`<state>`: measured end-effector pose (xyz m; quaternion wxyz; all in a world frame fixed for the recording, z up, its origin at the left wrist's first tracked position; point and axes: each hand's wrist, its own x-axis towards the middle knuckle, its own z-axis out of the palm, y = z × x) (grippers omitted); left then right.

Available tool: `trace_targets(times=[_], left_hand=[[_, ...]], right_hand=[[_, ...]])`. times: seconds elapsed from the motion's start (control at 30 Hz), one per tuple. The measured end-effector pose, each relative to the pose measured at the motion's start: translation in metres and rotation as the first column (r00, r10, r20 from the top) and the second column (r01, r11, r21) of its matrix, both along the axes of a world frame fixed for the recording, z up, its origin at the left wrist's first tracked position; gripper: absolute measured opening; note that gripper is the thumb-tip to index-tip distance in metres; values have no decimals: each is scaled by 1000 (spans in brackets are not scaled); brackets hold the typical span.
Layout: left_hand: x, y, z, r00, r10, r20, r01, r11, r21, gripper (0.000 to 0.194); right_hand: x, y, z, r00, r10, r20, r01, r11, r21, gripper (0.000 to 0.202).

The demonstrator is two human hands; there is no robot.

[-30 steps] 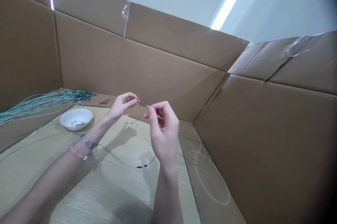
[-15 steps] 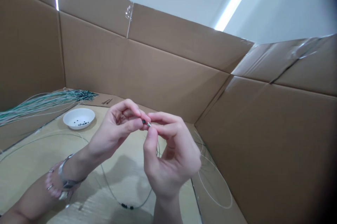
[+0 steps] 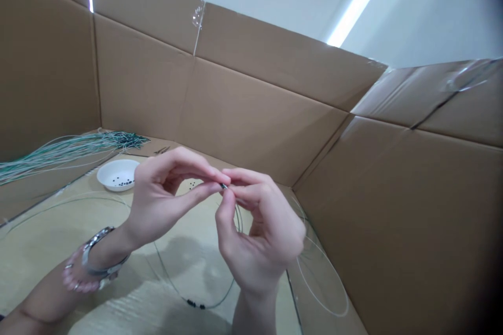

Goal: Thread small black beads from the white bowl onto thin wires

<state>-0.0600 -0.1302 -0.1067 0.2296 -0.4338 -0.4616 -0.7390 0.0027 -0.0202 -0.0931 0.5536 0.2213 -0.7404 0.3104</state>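
My left hand [image 3: 168, 198] pinches a tiny black bead-like piece [image 3: 222, 186] between thumb and fingertips. Against it, my right hand [image 3: 261, 230] grips the end of a thin green cable in a pinch; the fingertips of both hands meet and hide most of the contact. From my right hand the cable [image 3: 168, 278] loops down across the table and away to the left. Small black pieces [image 3: 191, 302] are threaded on its lower bend. Behind my left wrist stands a white bowl [image 3: 105, 182] with several tiny black pieces inside.
A bundle of green and white cables [image 3: 74, 149] lies at the back left. Several black specks [image 3: 192, 185] are on the table [image 3: 129, 303] behind my hands. A pale cable loop [image 3: 314, 295] lies on the right. Cardboard walls [image 3: 255, 88] surround the table.
My left hand has moved the black piece right, up against the cable end in my right hand. My left hand now partly covers the bowl. The view has shifted slightly.
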Motion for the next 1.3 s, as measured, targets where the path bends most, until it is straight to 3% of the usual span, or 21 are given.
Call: trace_targets(times=[0.1, 0.37, 0.7, 1.0, 1.3], left_hand=[[0, -1, 0, 999, 43, -28, -43, 999, -18, 28], [-2, -3, 2, 1000, 6, -27, -6, 1000, -24, 27], [-4, -4, 1, 999, -20, -33, 19, 1000, -23, 28], [-2, -8, 1, 999, 25, -38, -27, 998, -56, 34], [4, -13, 5, 968, 223, -118, -238, 962, -133, 36]], right_hand=[[0, 2, 0, 1000, 12, 17, -12, 1000, 11, 21], [-3, 4, 0, 998, 56, 11, -56, 998, 1, 19], [-4, 5, 1, 999, 34, -27, -32, 999, 44, 19], [-1, 6, 4, 998, -25, -53, 31, 993, 117, 18], [0, 10, 7, 988, -120, -93, 138, 965, 223, 18]])
